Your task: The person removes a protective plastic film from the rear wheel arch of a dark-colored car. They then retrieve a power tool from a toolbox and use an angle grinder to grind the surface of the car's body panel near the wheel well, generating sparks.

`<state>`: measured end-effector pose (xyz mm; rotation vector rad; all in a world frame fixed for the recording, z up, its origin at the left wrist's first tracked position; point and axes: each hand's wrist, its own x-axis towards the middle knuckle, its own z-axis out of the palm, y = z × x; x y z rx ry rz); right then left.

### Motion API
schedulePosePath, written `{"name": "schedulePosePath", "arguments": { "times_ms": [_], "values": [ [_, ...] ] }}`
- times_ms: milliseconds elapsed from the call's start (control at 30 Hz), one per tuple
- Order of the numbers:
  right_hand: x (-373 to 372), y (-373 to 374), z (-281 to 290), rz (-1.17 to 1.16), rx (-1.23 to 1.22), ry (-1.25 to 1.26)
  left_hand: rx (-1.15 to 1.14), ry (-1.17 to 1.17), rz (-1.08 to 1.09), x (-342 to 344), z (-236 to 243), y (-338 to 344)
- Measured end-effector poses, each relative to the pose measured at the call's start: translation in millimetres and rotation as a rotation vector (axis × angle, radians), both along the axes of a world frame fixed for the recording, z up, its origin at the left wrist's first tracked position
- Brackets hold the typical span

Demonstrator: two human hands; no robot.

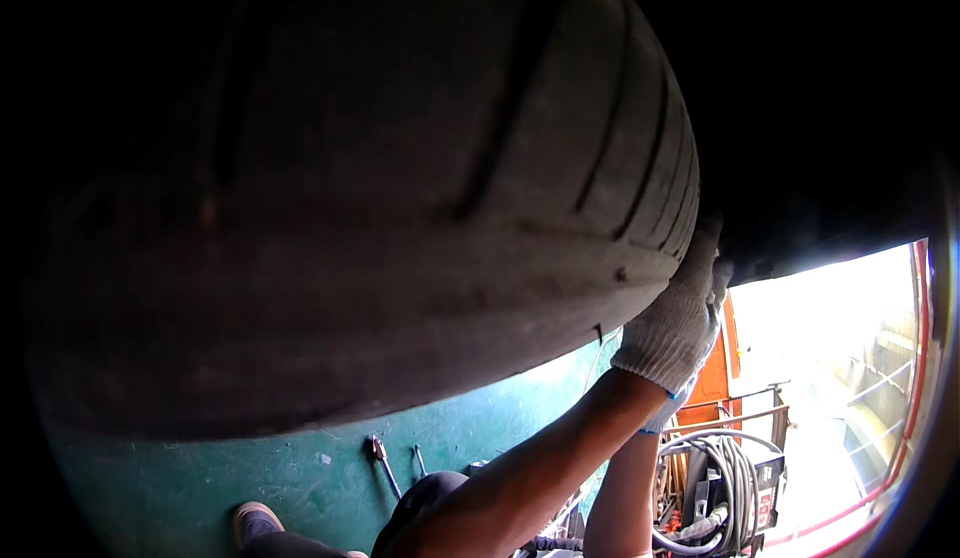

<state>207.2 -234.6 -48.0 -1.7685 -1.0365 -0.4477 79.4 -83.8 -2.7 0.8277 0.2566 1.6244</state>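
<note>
A large dark tyre (470, 218) with grooved tread fills much of the upper and middle view. My left hand (671, 323), in a knitted grey-white glove, reaches up against the tyre's right side, its fingertips lost in deep shadow. My right hand (702, 308), also gloved, is raised just behind the left and mostly hidden by it. I cannot make out whether the fingers grip the tyre or something beside it.
Two metal hand tools (385, 463) lie on the green floor (170, 478) below the tyre, near my shoe (258, 523). At right are a machine (760, 498) with coiled grey hose, an orange object (710, 368) and a bright opening. Dark shadow surrounds the tyre above.
</note>
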Motion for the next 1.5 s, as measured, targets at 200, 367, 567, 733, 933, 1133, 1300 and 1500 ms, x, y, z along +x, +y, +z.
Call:
{"name": "schedulePosePath", "arguments": {
  "times_ms": [200, 367, 567, 733, 933, 1133, 1300, 1500],
  "values": [
    [-45.4, 23.3, 25.8, -0.103, -0.309, -0.398, -0.014, 0.123, 0.015, -6.8, -8.4, -7.3],
    [-126.9, 21.0, 77.9, 0.040, 0.057, -0.054, -0.024, 0.023, -0.124, -11.1, 1.3, -5.1],
    [-43.1, 20.8, 19.6, -0.219, -0.108, -0.403, -0.018, 0.141, 0.027, -14.3, 3.9, -4.2],
    [-25.1, 19.7, 11.6, -0.159, -0.143, -0.275, 0.003, 0.171, 0.158, -6.1, 0.1, -6.6],
    [-138.2, 20.4, 65.7, 0.147, 0.116, -0.273, -0.081, -0.112, -0.309, -11.4, 3.9, 1.3],
    [-73.2, 23.2, 48.1, -0.196, -0.078, -0.263, -0.118, 0.060, -0.212, -27.1, 14.3, -6.8],
    [-15.7, 23.7, 11.7, -0.140, -0.194, -0.265, -0.025, 0.051, -0.049, -2.9, 1.8, -3.7],
    [-126.0, 50.2, 57.7, 0.026, -0.147, -0.158, -0.005, 0.140, -0.019, -20.0, 0.9, 13.2]
  ]
}}
